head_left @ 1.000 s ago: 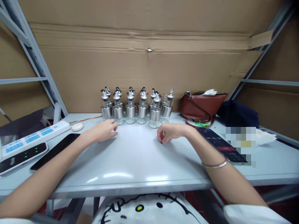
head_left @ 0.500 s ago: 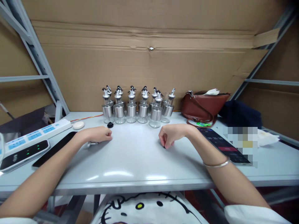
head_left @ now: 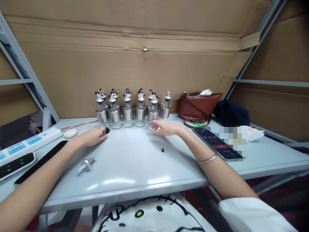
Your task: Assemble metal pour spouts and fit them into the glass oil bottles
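Note:
My left hand (head_left: 93, 137) lies on the grey table (head_left: 135, 167) with its fingers drawn together, the tips pinching a small black cap (head_left: 106, 130) in front of the leftmost bottle. A metal pourer spout (head_left: 86, 164) lies loose on the table, nearer to me than that hand. My right hand (head_left: 164, 128) is open with fingers spread, its tips beside the front glass bottle (head_left: 153, 118) of a double row of steel-collared oil bottles (head_left: 127, 109). A tiny black part (head_left: 162, 149) lies on the table below the right hand.
A phone with a lit screen (head_left: 217, 143) lies right of my right arm. A brown bag (head_left: 198, 104), dark cloth (head_left: 230, 112) and tissue (head_left: 248, 132) sit at back right. At left are a power strip (head_left: 29, 143), a black phone (head_left: 40, 161) and a white oval object (head_left: 70, 132).
My left hand let go of the metal spout and moved up to the black cap. My right hand opened, left the tiny black part behind and reached to the front bottle. The view shifted right.

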The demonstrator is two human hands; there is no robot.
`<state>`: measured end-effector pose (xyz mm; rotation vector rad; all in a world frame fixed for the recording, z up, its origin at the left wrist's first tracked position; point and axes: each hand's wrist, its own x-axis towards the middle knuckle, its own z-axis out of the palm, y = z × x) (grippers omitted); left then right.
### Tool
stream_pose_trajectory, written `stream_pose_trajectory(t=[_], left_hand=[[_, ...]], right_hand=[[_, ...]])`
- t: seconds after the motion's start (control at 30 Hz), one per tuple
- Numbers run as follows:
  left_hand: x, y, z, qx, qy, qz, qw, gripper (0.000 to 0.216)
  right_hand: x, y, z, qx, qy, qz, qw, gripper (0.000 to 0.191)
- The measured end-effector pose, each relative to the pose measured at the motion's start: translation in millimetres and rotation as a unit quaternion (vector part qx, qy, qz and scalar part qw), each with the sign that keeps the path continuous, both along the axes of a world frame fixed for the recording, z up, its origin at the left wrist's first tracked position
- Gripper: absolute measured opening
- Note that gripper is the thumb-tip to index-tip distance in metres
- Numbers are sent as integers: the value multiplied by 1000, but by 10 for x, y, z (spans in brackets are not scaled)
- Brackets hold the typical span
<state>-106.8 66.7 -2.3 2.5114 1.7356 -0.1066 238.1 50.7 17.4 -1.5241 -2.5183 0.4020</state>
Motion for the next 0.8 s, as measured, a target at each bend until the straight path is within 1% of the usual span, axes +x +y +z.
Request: stream_pose_trajectory(t=[0.07, 0.17, 0.27, 0.33, 0.4, 0.47, 0.5, 0.57, 0.6, 0.7, 0.8], left_hand=[[-9, 17, -18, 0, -15, 5, 1000, 33], [5, 2, -3, -13, -15, 10, 1000, 32], [61, -112, 94, -60, -24, 0, 998, 42], [123, -243, 201, -115, -40, -31, 992, 49], [192, -381, 312, -176, -60, -92, 978, 49], [244, -484, 396, -227, -52, -153, 960, 50], [257, -514, 422, -248, -45, -166, 953, 49], [253, -529, 440, -267, -31, -168, 949, 45], [240, -518, 437, -266, -24, -159, 950, 43], [187, -460, 406, -256, -9, -139, 957, 37], [152, -417, 387, -266, -25, -138, 954, 37]], right_hand=[[-5, 18, -24, 9, 5, -4, 1000, 51], [-16, 25, -25, -2, 11, -4, 1000, 54], [-19, 11, 16, -6, 4, -16, 1000, 54], [-8, -10, 61, -13, -1, -14, 1000, 48], [10, -40, 106, -51, -1, 27, 998, 41], [26, -74, 135, -128, 0, 93, 987, 39], [30, -91, 140, -173, -2, 120, 978, 40], [29, -118, 134, -244, -7, 145, 959, 40], [25, -127, 125, -264, -8, 144, 954, 38], [10, -135, 104, -275, -6, 126, 953, 26], [5, -133, 106, -264, -1, 114, 958, 22]])
